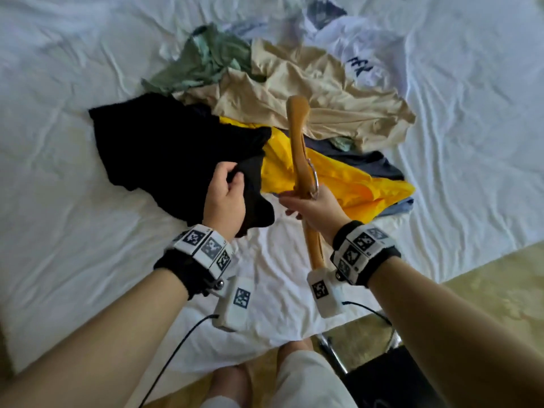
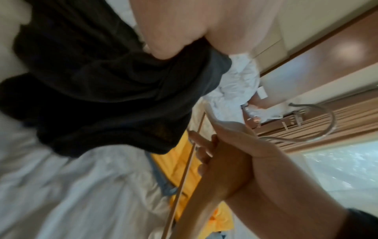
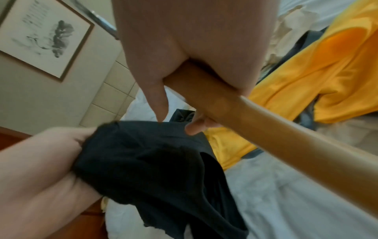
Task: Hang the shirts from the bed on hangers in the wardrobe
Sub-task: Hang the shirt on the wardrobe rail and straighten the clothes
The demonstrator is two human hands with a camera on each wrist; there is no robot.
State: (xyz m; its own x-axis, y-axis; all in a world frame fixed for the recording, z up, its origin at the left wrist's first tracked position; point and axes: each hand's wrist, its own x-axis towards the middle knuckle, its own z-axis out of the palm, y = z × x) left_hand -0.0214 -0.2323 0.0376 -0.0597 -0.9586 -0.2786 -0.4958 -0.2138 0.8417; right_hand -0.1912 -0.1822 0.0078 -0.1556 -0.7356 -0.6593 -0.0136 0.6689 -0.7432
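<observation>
A black shirt (image 1: 164, 142) lies at the near left of a pile of shirts on the white bed (image 1: 59, 201). My left hand (image 1: 226, 187) grips a bunched edge of it and lifts that part; the cloth (image 2: 102, 80) hangs under the fingers, and it shows as the dark fabric (image 3: 153, 161) in the right wrist view. My right hand (image 1: 306, 201) holds a wooden hanger (image 1: 300, 136) around its middle, beside the metal hook (image 1: 315, 178). The hanger (image 3: 266, 121) points away over the yellow shirt (image 1: 338, 178).
Beige (image 1: 318, 92), green (image 1: 206, 63), white printed (image 1: 359, 51) and dark blue (image 1: 371, 163) shirts lie heaped further back. The bed's corner ends near my feet, with patterned floor (image 1: 485, 290) and a chair (image 1: 382, 372) at the right. A framed picture (image 3: 43, 37) hangs on the wall.
</observation>
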